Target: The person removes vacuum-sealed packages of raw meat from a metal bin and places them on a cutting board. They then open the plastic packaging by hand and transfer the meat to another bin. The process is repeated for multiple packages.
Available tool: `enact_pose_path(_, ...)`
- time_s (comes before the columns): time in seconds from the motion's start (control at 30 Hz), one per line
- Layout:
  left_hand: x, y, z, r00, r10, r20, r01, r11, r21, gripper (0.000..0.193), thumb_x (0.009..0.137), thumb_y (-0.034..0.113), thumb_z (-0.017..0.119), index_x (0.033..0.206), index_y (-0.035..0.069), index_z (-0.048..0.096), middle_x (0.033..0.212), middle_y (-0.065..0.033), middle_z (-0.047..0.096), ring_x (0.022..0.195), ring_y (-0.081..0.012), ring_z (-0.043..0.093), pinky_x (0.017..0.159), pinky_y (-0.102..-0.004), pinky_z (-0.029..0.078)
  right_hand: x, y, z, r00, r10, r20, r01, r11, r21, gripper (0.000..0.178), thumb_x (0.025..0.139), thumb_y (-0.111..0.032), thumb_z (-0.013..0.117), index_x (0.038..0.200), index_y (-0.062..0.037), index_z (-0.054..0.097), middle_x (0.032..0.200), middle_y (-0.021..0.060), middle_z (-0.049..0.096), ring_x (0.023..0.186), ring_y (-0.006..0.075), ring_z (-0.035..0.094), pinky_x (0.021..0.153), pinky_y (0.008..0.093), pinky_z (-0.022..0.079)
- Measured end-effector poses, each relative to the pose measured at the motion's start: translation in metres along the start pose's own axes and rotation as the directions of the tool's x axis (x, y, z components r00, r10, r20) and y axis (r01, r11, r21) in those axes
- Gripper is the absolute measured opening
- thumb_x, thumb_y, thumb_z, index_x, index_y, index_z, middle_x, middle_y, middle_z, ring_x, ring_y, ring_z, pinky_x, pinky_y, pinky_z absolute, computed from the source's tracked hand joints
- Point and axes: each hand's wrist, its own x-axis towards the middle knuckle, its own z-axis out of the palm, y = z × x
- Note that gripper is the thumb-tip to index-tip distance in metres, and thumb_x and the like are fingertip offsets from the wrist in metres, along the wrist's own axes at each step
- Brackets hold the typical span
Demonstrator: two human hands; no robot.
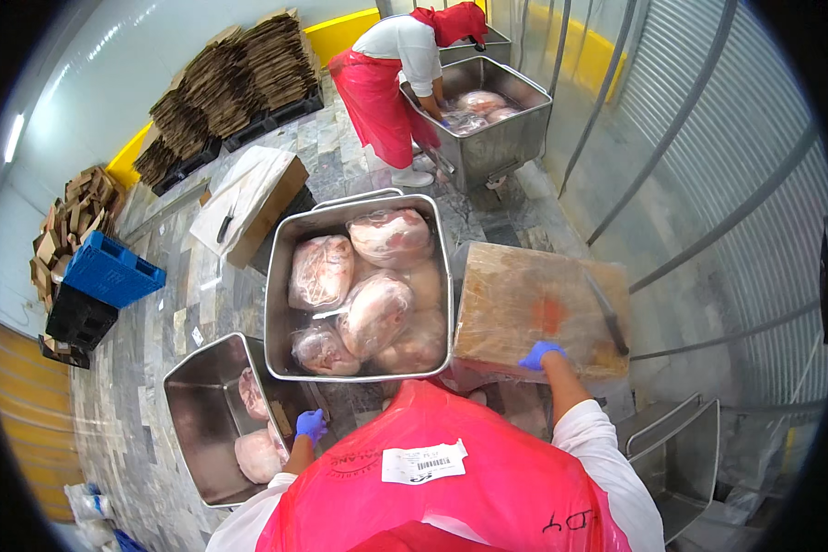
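My left hand (312,424), in a blue glove, hangs beside a lower steel bin (186,428) at left; its fingers look loosely apart with nothing seen in them. That bin holds pale pieces of meat (259,454). My right hand (542,355), also gloved in blue, rests with fingers stretched on the near edge of a plastic-covered cardboard box (497,304). A dark-handled knife (607,313) lies on the box's right side, near a red stain. Between my hands, farther ahead, stands a large steel bin (277,299) full of plastic-wrapped meat (377,311).
Another person (400,64) leans over a steel bin (501,152) at the back. A second knife (224,227) lies on a white-covered box (248,198). Stacked flattened cardboard (230,78) and a blue pallet (118,270) stand left. A steel cart (676,451) is at lower right.
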Motion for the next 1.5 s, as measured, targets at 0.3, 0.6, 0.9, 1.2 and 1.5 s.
enact_pose_path(0.3, -0.032, 0.024, 0.018, 0.997, 0.06, 0.043, -0.061, 0.998, 0.005, 0.03, 0.096, 0.034, 0.056, 0.101, 0.004, 0.062, 0.07, -0.0056, 0.059, 0.047, -0.0178, 0.054, 0.04, -0.0316, 0.039, 0.003, 0.007, -0.016, 1.0, -0.017, -0.024, 0.017, 1.0, 0.001, 0.077, 0.077, -0.063, 0.065, 0.126, -0.0038, 0.064, 0.133, 0.0189, 0.059, 0.121, 0.0346, 0.058, 0.103, 0.0442, 0.045)
enact_pose_path(0.6, -0.023, -0.023, -0.003, 0.999, -0.03, 0.03, 0.031, 0.999, -0.039, 0.032, 0.095, 0.032, 0.061, 0.104, 0.002, 0.062, 0.071, -0.0075, 0.061, 0.048, -0.0195, 0.054, 0.043, -0.0328, 0.042, -0.018, -0.003, -0.034, 0.997, -0.023, 0.068, 0.026, 0.999, -0.031, 0.068, 0.081, -0.057, 0.061, 0.128, -0.0081, 0.063, 0.137, 0.0152, 0.057, 0.126, 0.0329, 0.055, 0.106, 0.0451, 0.044)
enact_pose_path(0.9, -0.028, -0.026, -0.013, 0.998, -0.006, 0.059, 0.001, 0.997, 0.076, 0.033, 0.095, 0.031, 0.06, 0.108, 0.0, 0.062, 0.075, -0.0099, 0.064, 0.051, -0.0204, 0.057, 0.044, -0.0328, 0.044, -0.036, -0.009, -0.04, 0.999, 0.024, 0.047, -0.022, 0.999, -0.042, 0.067, 0.081, -0.055, 0.064, 0.129, -0.0079, 0.063, 0.138, 0.0149, 0.056, 0.126, 0.0322, 0.056, 0.105, 0.0443, 0.044)
enact_pose_path(1.2, -0.042, -0.004, -0.006, 0.999, -0.024, 0.021, 0.024, 1.0, 0.009, 0.032, 0.096, 0.03, 0.06, 0.107, 0.0, 0.062, 0.074, -0.0089, 0.064, 0.052, -0.0185, 0.057, 0.043, -0.0325, 0.04, -0.036, -0.004, -0.037, 1.0, 0.02, 0.008, -0.019, 0.998, -0.056, 0.074, 0.078, -0.06, 0.066, 0.127, -0.0053, 0.063, 0.136, 0.0171, 0.058, 0.124, 0.0332, 0.057, 0.104, 0.0444, 0.045)
enact_pose_path(1.5, -0.04, -0.018, -0.011, 0.998, -0.03, 0.057, 0.025, 0.996, 0.09, 0.026, 0.094, 0.029, 0.059, 0.091, 0.004, 0.064, 0.071, -0.01, 0.062, 0.056, -0.0245, 0.06, 0.05, -0.0407, 0.048, -0.052, -0.008, -0.044, 0.996, 0.012, -0.091, -0.017, 0.998, -0.055, 0.061, 0.081, -0.053, 0.065, 0.12, -0.0073, 0.068, 0.13, 0.0183, 0.061, 0.118, 0.0321, 0.061, 0.1, 0.0428, 0.049)
